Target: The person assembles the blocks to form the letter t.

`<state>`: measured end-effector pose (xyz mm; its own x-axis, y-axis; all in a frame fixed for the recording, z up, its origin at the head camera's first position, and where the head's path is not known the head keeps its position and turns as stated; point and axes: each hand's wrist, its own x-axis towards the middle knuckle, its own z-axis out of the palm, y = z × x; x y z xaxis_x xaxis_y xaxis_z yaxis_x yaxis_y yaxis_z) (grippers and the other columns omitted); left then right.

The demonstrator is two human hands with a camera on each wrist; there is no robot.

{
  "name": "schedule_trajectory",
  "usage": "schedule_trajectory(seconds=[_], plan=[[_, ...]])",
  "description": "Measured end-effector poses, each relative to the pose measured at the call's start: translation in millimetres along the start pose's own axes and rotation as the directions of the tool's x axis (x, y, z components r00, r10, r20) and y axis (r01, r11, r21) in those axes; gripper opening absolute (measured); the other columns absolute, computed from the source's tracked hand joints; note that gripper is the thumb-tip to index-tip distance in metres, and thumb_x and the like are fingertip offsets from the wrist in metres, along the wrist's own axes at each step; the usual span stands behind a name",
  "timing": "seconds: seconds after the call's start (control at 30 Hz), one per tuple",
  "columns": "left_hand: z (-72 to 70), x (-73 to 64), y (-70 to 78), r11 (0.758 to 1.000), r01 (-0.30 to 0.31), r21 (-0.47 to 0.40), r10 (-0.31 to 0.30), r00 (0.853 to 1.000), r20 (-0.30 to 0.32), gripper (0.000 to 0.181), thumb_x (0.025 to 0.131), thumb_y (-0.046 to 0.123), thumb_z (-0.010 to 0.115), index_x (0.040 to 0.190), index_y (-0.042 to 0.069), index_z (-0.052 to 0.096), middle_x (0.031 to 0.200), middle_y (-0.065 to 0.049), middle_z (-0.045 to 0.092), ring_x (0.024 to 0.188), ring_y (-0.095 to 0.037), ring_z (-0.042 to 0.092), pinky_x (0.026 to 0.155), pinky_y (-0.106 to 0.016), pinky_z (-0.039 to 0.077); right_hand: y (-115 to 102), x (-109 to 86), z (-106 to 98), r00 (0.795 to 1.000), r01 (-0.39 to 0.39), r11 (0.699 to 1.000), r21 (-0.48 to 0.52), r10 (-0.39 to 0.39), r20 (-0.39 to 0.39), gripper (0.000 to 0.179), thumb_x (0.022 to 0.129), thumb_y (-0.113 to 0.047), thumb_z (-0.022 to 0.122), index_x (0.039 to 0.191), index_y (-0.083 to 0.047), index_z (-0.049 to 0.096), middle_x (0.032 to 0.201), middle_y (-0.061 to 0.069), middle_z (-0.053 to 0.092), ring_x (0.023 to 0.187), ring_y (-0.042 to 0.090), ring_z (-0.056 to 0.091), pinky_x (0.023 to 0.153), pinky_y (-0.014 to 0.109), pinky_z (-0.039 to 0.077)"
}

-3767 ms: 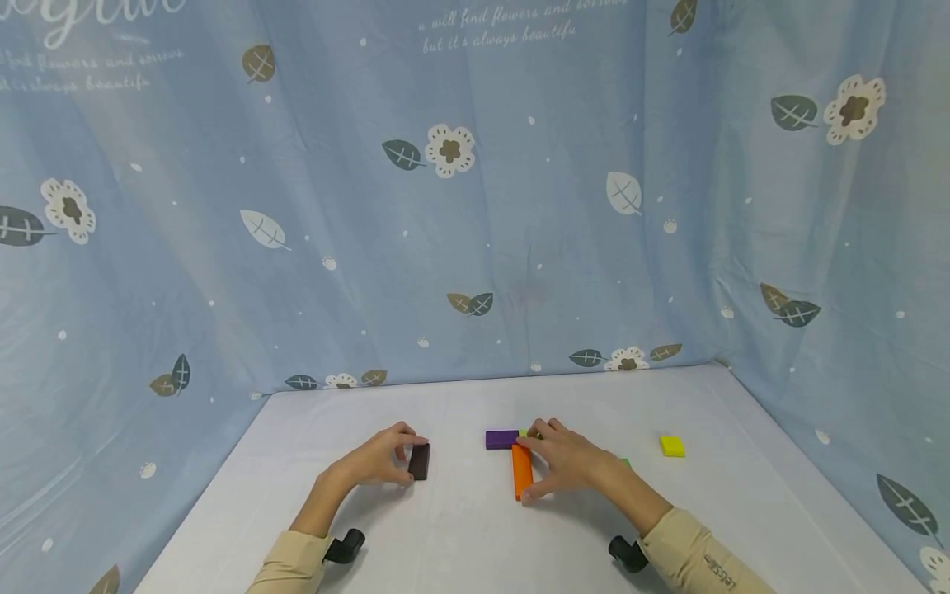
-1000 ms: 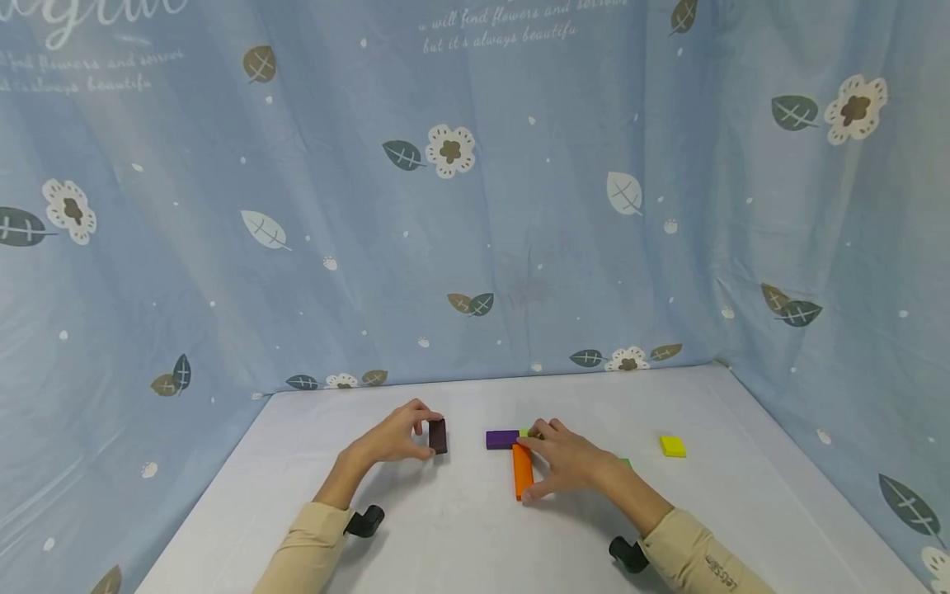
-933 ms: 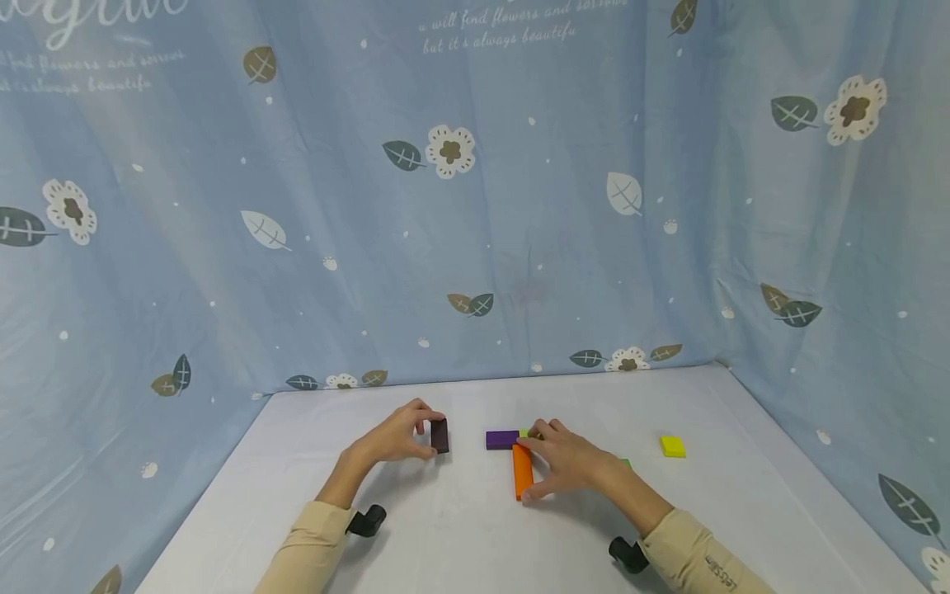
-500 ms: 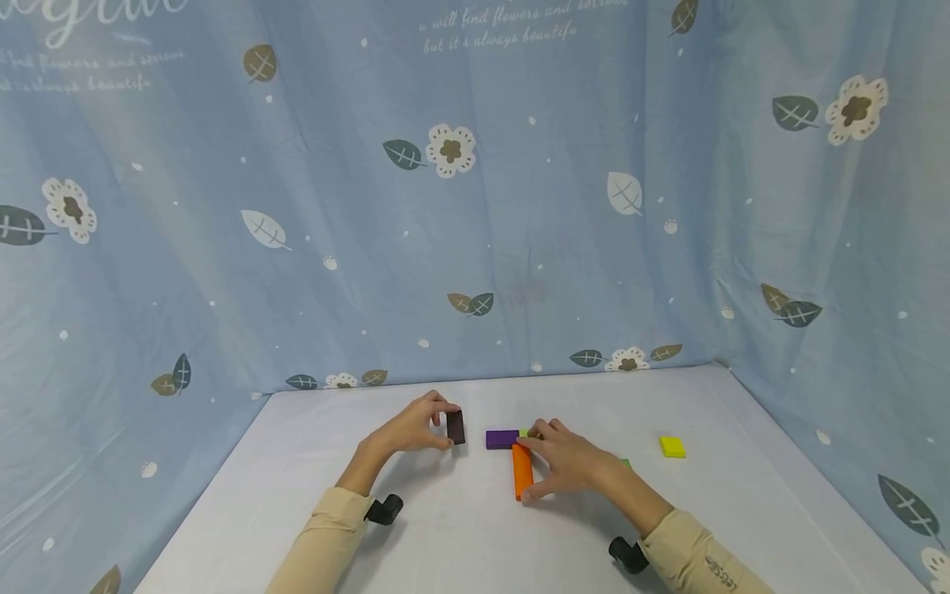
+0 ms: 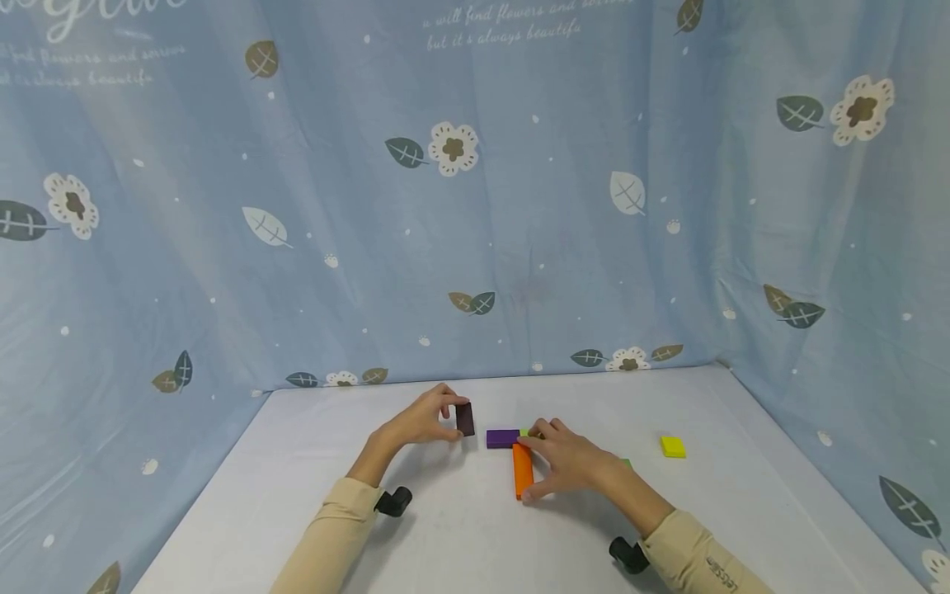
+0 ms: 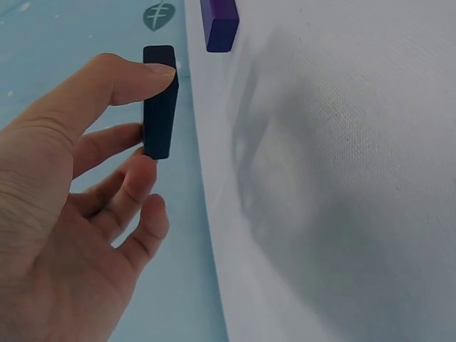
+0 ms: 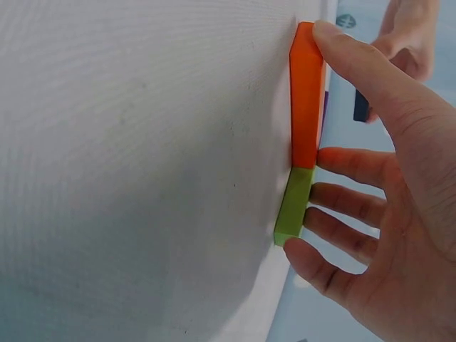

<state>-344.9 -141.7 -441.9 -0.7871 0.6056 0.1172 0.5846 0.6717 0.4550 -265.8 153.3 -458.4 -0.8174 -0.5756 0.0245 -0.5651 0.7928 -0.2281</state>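
Observation:
My left hand (image 5: 423,419) pinches a dark brown rectangular block (image 5: 464,419) between thumb and fingers. In the left wrist view the dark block (image 6: 158,107) is held above the white table. My right hand (image 5: 570,458) spans an orange block (image 5: 523,472) lying on the table, thumb at its near end and index finger at its far end. Beyond it lies a purple block (image 5: 502,439), with a light green block (image 7: 293,203) beside it, end to end with the orange one in the right wrist view. The other right fingers rest along the green block.
A yellow square block (image 5: 672,446) lies farther right on the white table (image 5: 460,544). A bit of another green block (image 5: 627,463) shows behind my right wrist. A blue patterned curtain (image 5: 519,247) hangs behind and along the sides.
My left hand has carried the dark block away from me and to the right, nearer the purple block. The right hand and the laid blocks have stayed in place.

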Motion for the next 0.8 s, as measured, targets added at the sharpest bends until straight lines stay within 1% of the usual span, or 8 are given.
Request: schedule_trajectory(seconds=[0.27, 0.37, 0.6, 0.8], plan=[[2.4, 5.7, 1.7, 1.0, -0.014, 0.0, 0.014, 1.0, -0.015, 0.06, 0.078, 0.025, 0.081, 0.132, 0.008, 0.062, 0.115, -0.008, 0.056, 0.09, -0.02, 0.055, 0.071, -0.026, 0.041, -1, -0.7, -1, 1.0, 0.003, 1.0, -0.002, -0.003, -0.008, 0.087, 0.071, -0.069, 0.074, 0.135, -0.012, 0.059, 0.124, 0.002, 0.052, 0.105, 0.016, 0.044, 0.084, 0.034, 0.052], [2.8, 8.6, 4.6, 1.0, -0.018, 0.003, 0.018, 1.0, -0.001, 0.06, 0.078, 0.024, 0.081, 0.132, 0.008, 0.062, 0.117, -0.008, 0.056, 0.091, -0.02, 0.056, 0.073, -0.027, 0.042, -1, -0.3, -1, 1.0, 0.003, 1.0, 0.001, -0.003, -0.005, 0.088, 0.071, -0.069, 0.074, 0.136, -0.012, 0.059, 0.125, 0.002, 0.052, 0.106, 0.016, 0.044, 0.085, 0.034, 0.052], [3.9, 17.2, 11.9, 1.0, -0.01, 0.014, 0.01, 0.999, 0.034, 0.059, 0.08, 0.026, 0.08, 0.133, 0.01, 0.061, 0.119, -0.008, 0.055, 0.09, -0.015, 0.053, 0.075, -0.029, 0.044, 0, 1.0, -1, 1.0, 0.004, 1.0, -0.009, -0.004, -0.004, 0.089, 0.07, -0.071, 0.073, 0.136, -0.013, 0.059, 0.125, 0.002, 0.052, 0.106, 0.016, 0.045, 0.086, 0.035, 0.053], [8.7, 25.9, 16.7, 1.0, 0.008, 0.005, -0.008, 0.999, 0.053, 0.059, 0.079, 0.026, 0.081, 0.133, 0.012, 0.062, 0.12, -0.008, 0.055, 0.093, -0.017, 0.054, 0.076, -0.029, 0.044, 1, 0.7, -1, 1.0, 0.013, 1.0, -0.007, -0.013, -0.004, 0.089, 0.07, -0.071, 0.073, 0.136, -0.013, 0.059, 0.125, 0.002, 0.052, 0.106, 0.016, 0.045, 0.086, 0.035, 0.053]])
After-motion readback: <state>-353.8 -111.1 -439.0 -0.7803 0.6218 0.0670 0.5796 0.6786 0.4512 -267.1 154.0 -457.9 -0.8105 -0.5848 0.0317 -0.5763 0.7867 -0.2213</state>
